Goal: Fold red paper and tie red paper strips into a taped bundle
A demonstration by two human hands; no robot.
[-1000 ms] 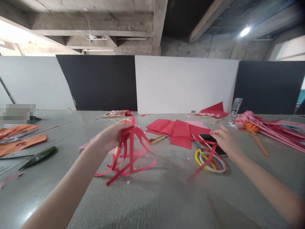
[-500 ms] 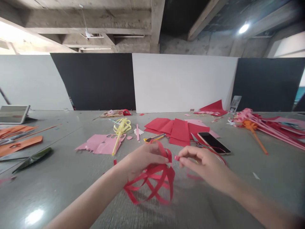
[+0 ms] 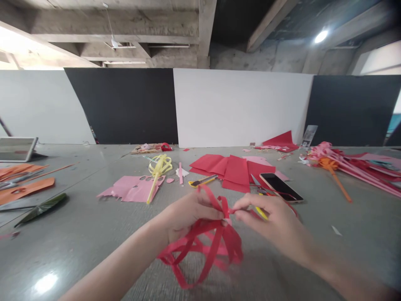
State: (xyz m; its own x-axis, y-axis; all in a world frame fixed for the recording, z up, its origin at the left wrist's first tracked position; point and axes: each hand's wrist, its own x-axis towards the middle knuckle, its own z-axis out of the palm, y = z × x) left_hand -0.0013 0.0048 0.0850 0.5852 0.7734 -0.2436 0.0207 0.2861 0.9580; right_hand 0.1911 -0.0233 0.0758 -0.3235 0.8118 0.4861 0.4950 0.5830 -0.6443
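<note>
A loose, cage-like ball of red paper strips (image 3: pixel 208 255) hangs over the table in front of me. My left hand (image 3: pixel 194 213) is closed around the top of it, where several strips meet and loop upward. My right hand (image 3: pixel 269 215) pinches a small red strip end (image 3: pixel 232 211) between thumb and fingertips, touching the gathered strips just right of my left fingers. Behind the right hand shows part of a yellow object (image 3: pixel 261 213), mostly covered. Motion blurs the ball's lower edge.
Beyond my hands lie red paper sheets (image 3: pixel 236 171), a yellow-and-black cutter (image 3: pixel 203 181), a phone (image 3: pixel 281 187) and cut pink paper (image 3: pixel 128 189). A yellow strip flower (image 3: pixel 161 165) lies left of them. Orange paper (image 3: pixel 26 190) is far left; pink strips (image 3: pixel 354 165) lie right.
My right hand has moved left, bringing the small red end against the gathered strips. The paper ball has turned and swung slightly right and lower, still in my left hand.
</note>
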